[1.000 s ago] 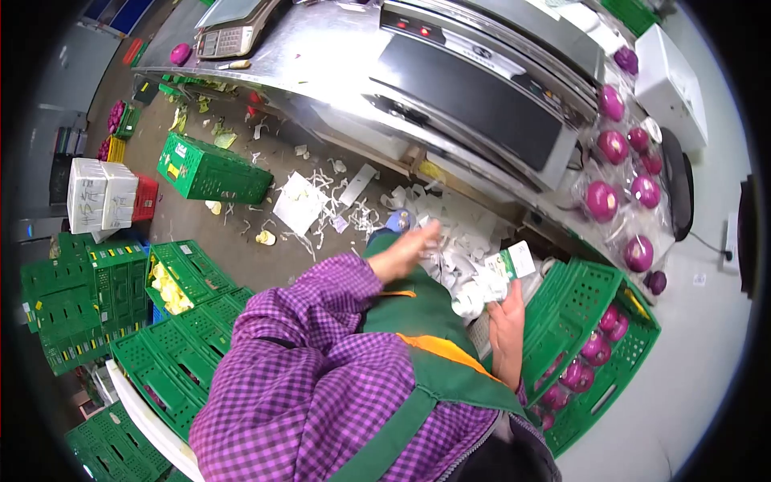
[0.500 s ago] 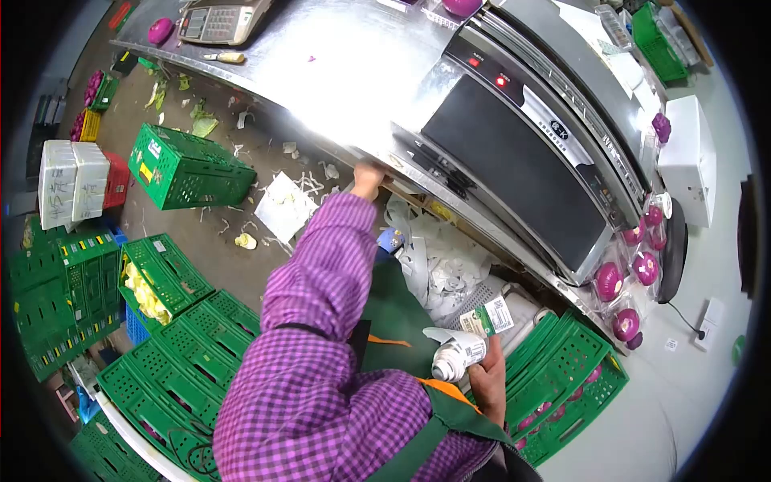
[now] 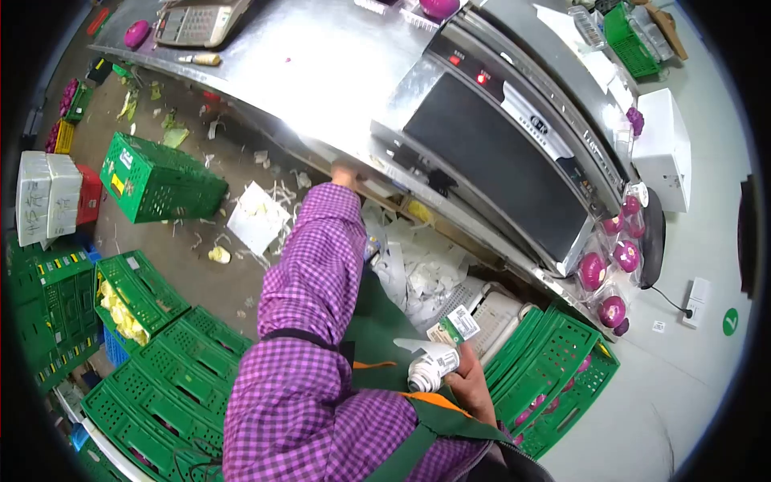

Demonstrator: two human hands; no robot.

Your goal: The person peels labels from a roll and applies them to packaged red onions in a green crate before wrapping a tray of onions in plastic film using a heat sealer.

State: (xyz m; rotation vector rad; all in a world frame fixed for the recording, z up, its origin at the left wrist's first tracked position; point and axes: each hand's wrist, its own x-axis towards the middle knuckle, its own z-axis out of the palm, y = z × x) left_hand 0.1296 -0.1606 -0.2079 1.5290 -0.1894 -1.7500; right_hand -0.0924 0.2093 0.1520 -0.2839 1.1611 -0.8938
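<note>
My left hand (image 3: 345,177) reaches to the front edge of the metal table (image 3: 265,72). Its fingers are hidden at or under that edge, so whether it holds anything does not show. Lower right, my right hand (image 3: 472,387) is closed on a white label roll (image 3: 432,368). A green-and-white label (image 3: 459,324) stands up from between its fingers, above the roll. The sealing machine (image 3: 490,153), with red lights lit, is on the table to the right of my left hand.
Green crates (image 3: 165,386) stand lower left, and another green crate (image 3: 161,181) is on the floor. At right are wrapped purple onions (image 3: 592,271) and a crate of onions (image 3: 554,394). A scale (image 3: 197,24) and a knife (image 3: 201,59) lie on the table.
The whole view has shifted, so the table, machine and crates appear further left. My left hand remains at the table edge, and my right hand keeps the label roll.
</note>
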